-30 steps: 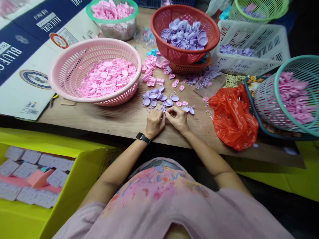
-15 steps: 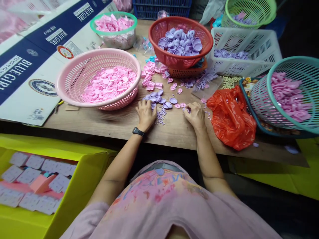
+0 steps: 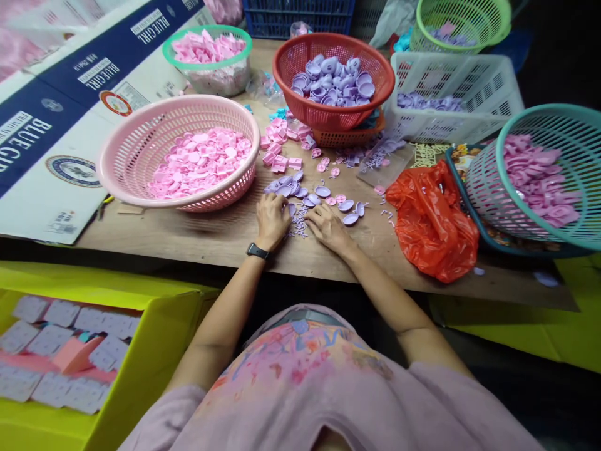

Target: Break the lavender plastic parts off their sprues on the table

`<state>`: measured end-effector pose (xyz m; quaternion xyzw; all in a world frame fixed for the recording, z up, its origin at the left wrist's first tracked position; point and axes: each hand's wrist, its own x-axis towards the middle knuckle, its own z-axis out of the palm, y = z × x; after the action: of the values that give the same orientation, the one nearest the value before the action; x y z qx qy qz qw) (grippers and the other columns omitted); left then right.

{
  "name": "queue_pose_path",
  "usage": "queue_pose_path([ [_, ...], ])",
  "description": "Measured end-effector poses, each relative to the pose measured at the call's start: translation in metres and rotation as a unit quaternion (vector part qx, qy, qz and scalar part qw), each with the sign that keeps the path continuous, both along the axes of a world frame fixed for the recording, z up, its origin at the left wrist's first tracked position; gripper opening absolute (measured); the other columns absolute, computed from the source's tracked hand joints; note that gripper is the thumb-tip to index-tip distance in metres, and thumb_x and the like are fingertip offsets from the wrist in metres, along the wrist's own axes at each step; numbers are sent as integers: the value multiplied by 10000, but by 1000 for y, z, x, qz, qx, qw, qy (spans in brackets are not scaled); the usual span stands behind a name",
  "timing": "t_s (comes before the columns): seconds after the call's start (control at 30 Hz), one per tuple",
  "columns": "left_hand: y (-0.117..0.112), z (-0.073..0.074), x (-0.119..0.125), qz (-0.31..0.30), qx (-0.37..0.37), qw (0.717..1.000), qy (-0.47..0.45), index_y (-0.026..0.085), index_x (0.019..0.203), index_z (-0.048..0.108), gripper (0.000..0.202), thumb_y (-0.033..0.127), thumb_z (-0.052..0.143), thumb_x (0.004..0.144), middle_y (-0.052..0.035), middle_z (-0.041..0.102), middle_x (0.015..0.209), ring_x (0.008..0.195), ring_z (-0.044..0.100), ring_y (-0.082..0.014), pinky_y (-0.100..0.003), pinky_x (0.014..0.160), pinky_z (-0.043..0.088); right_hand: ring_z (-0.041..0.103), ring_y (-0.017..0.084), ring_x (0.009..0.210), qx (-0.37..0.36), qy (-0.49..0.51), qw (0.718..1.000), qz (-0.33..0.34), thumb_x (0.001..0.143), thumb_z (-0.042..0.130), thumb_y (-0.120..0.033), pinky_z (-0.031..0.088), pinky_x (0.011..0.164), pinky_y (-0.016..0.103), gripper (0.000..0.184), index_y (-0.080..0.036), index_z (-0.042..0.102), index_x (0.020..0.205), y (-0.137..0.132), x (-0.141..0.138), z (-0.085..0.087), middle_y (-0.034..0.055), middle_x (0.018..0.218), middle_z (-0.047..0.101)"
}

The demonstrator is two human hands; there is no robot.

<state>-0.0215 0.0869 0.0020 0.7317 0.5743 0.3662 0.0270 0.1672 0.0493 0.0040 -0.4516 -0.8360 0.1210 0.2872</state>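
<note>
Head view: pink basket (image 3: 136, 156), on the counter (image 3: 178, 238); left hand (image 3: 273, 220), curled beside purple ovals (image 3: 284, 190), any hold hidden; purple hooks (image 3: 299, 222), heaped between both hands, presumably for quick picking; right hand (image 3: 329, 228), reaching the heap's edge, grip unclear; separate ovals (image 3: 350, 219), perhaps set aside.

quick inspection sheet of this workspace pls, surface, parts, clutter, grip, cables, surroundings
Surface: brown tabletop, strewn with small plastic parts
Parts: purple oval pieces loose, some overlapping; thin purple bits in a loose pile
Clutter: crumpled red bag; pink basket and red basket holding parts
Grip: left hand by the oval pieces, right hand by the thin bits; anything held, unclear
Cables: nothing seen
Surroundings: printed carton left, yellow box nearer, blue crate behind
</note>
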Motion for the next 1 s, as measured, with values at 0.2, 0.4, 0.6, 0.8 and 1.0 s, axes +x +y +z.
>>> queue_pose_path([
  [0.2,-22,11,-2,-3,1,994,-110,224,804,564,79,200,559,879,-25,636,743,697,582,-185,-312,695,454,554,248,970,-24,23,999,14,968,535,-164,476,927,403,131,-205,658,988,2,4,-1,80,988,636],
  [0.4,-41,16,-3,-16,-116,926,-359,214,909,567,193,375,664,867,6,643,744,614,610,-125,-243,592,499,560,247,992,-42,30,998,23,973,543,-187,478,951,413,132,-202,657,1037,1,0,2,88,1018,623],
  [0.6,-50,11,-6,-38,-182,869,-459,182,1001,667,380,448,781,754,-29,700,818,615,643,-123,-244,573,546,572,222,965,-61,42,997,33,956,549,-134,482,914,354,100,-195,626,978,-1,-3,3,77,999,617],
  [0.8,-56,12,-2,-19,-169,897,-407,197,938,734,302,441,763,762,-42,738,862,711,681,-178,-289,631,583,562,218,1025,-51,-10,998,24,995,496,-155,488,901,327,160,-221,617,1077,-4,-3,2,81,1068,610],
  [1.0,-51,-2,-4,-6,-179,906,-385,166,931,705,373,482,749,737,-32,720,793,662,676,-165,-265,634,564,594,182,984,-38,43,998,-12,982,531,-170,496,910,300,99,-206,611,1028,0,-1,5,54,1045,631],
])
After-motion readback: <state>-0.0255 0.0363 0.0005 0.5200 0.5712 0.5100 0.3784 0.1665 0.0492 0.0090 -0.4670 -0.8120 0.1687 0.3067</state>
